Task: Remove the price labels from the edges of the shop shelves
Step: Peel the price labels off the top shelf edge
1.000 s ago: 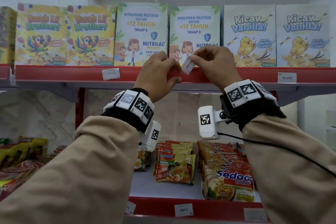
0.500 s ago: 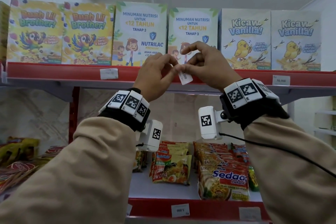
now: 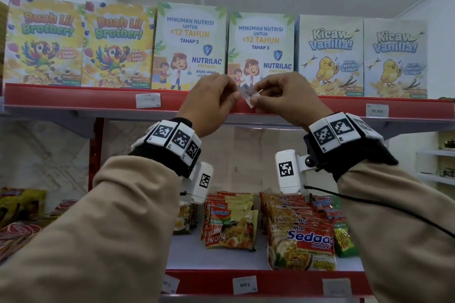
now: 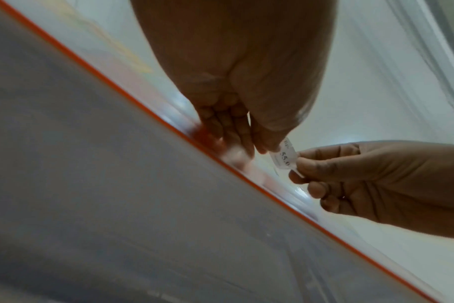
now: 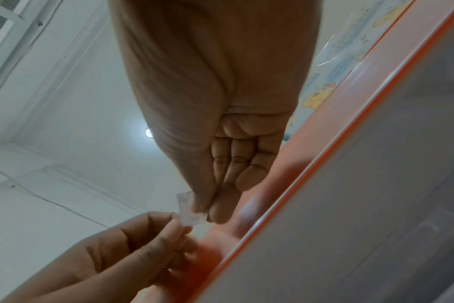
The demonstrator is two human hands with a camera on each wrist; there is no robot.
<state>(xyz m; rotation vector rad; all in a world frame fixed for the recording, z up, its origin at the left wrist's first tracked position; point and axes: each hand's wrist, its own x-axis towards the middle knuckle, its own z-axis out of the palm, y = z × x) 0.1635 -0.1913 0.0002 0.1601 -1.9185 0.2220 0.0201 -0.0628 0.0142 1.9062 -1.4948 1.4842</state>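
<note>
A small white price label hangs free of the red upper shelf edge, held between both hands just in front of it. My left hand pinches its upper end and my right hand pinches its lower end. The left wrist view shows the printed label between my left hand and the right hand. From the right wrist the label sits at my right hand, with the left hand just below. Two more labels stay on that edge.
Cereal and milk-drink boxes stand in a row on the upper shelf behind my hands. Noodle packets lie on the lower shelf, whose red edge carries further labels. A white side shelf is at the far right.
My left hand left the shelf edge and took hold of the label that the right hand held. The label dropped slightly, to shelf-edge height.
</note>
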